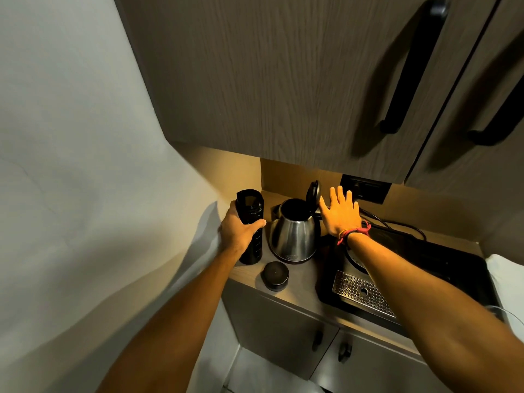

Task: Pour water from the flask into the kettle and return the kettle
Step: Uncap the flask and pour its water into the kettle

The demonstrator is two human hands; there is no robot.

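Observation:
A black flask (251,222) stands upright and uncapped at the left end of the counter, with my left hand (239,228) wrapped around its middle. Its round black cap (275,276) lies on the counter in front. Right of the flask stands a steel kettle (293,236) with its black lid (313,193) flipped up and the mouth open. My right hand (340,212) hovers flat just right of the kettle, fingers spread, thumb near the raised lid, holding nothing. The kettle's handle is hidden behind this hand.
A black tray (442,268) with a perforated metal drip grate (363,293) fills the counter's right part. A wall socket (365,188) and black cables (397,225) sit behind. Wall cupboards with black handles (411,66) hang low overhead. A white wall closes the left side.

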